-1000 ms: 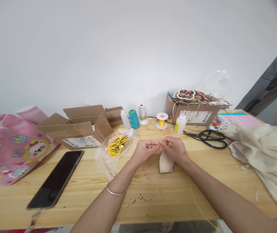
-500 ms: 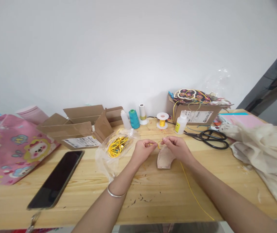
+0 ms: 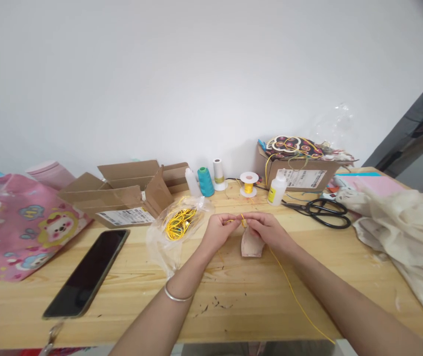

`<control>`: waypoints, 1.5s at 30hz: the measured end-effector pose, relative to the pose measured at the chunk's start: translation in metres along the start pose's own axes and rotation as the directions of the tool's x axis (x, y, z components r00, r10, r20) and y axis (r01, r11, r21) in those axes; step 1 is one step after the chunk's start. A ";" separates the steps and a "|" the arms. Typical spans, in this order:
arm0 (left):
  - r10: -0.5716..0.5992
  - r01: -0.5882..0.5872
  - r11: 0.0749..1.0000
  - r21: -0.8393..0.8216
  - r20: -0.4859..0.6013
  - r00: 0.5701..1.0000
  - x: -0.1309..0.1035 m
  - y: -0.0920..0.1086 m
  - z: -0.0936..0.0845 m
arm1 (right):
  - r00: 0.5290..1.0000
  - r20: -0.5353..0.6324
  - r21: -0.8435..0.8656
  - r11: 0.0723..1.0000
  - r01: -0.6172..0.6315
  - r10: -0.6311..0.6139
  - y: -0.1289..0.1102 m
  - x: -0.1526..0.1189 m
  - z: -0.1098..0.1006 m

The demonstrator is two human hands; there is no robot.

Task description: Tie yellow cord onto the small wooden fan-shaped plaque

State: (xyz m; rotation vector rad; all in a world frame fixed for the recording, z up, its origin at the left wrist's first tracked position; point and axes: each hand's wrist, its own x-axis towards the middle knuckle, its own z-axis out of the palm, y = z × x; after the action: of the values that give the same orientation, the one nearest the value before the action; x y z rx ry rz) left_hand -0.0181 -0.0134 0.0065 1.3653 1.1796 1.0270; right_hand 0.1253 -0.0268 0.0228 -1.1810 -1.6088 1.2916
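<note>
My left hand [image 3: 219, 230] and my right hand [image 3: 266, 228] meet fingertip to fingertip over the table. Both pinch a thin yellow cord [image 3: 284, 277], which shows as a small loop or knot between the fingers. One length of it runs from under my right hand down to the table's front edge. Just below the fingertips is a small beige fabric-like piece [image 3: 251, 245] with a curved outline, its upper part covered by my right fingers. Whether the cord is fastened to that piece I cannot tell.
A clear bag with yellow cord [image 3: 178, 225] lies left of my hands, then a phone [image 3: 87, 273]. Behind stand a teal thread cone [image 3: 206, 182], a yellow spool [image 3: 248, 188] and a bottle [image 3: 276, 190]. Black scissors [image 3: 320, 211], cream cloth [image 3: 400, 232] and cardboard boxes [image 3: 107, 198] surround these.
My right hand has shifted slightly left, and its fingertips now touch those of my left hand. The gap with cord between them has closed. My left hand is nearly still.
</note>
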 end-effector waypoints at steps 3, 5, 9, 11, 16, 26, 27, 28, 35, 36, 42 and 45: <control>0.001 -0.001 1.000 -0.010 0.022 1.000 0.000 0.002 -0.001 | 0.994 -0.042 -0.201 0.975 0.095 -0.106 0.005 0.000 0.002; -0.019 0.020 0.999 -0.041 0.029 0.999 -0.002 0.006 -0.001 | 0.979 -0.072 -0.345 0.926 0.154 -0.190 0.008 -0.001 0.002; -0.077 0.083 0.992 -0.093 0.060 0.995 -0.005 0.014 0.000 | 0.957 -0.092 -0.509 0.839 0.192 -0.275 0.011 -0.001 0.002; -0.086 0.092 0.991 -0.095 0.072 0.994 -0.006 0.014 0.001 | 0.952 -0.096 -0.559 0.807 0.190 -0.290 0.011 -0.002 0.003; -0.048 0.058 0.992 -0.110 0.087 0.995 -0.003 0.006 0.002 | 0.957 -0.077 -0.660 0.734 0.161 -0.280 0.010 -0.002 0.005; -0.071 0.080 0.993 -0.092 0.090 0.993 -0.002 0.005 0.000 | 0.934 -0.110 -0.636 0.746 0.196 -0.339 0.007 -0.002 0.003; -0.077 0.086 0.992 -0.091 0.103 0.992 -0.002 0.005 0.000 | 0.928 -0.114 -0.630 0.748 0.208 -0.354 0.007 -0.002 0.002; -0.082 0.092 0.992 -0.087 0.115 0.990 -0.002 0.005 0.000 | 0.926 -0.113 -0.620 0.753 0.218 -0.361 0.008 -0.001 0.001; -0.072 0.085 0.992 -0.097 0.129 0.989 -0.002 0.007 -0.001 | 0.931 -0.109 -0.522 0.817 0.243 -0.347 0.013 0.001 0.001; -0.073 0.086 0.991 -0.100 0.125 0.990 -0.002 0.008 -0.001 | 0.929 -0.120 -0.517 0.821 0.243 -0.350 0.013 0.001 0.001; -0.071 0.083 0.986 -0.143 0.085 0.994 -0.003 0.011 -0.001 | 0.921 -0.148 -0.505 0.829 0.242 -0.360 0.012 0.001 0.002; -0.060 0.069 0.982 -0.178 0.057 0.997 -0.002 0.010 0.000 | 0.919 -0.137 -0.505 0.824 0.255 -0.369 0.012 0.001 0.002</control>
State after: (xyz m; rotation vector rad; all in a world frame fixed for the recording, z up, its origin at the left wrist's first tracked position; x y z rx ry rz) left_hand -0.0173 -0.0154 0.0162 1.1979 1.0600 1.0210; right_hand 0.1259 -0.0253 0.0112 -1.2261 -1.9082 0.5298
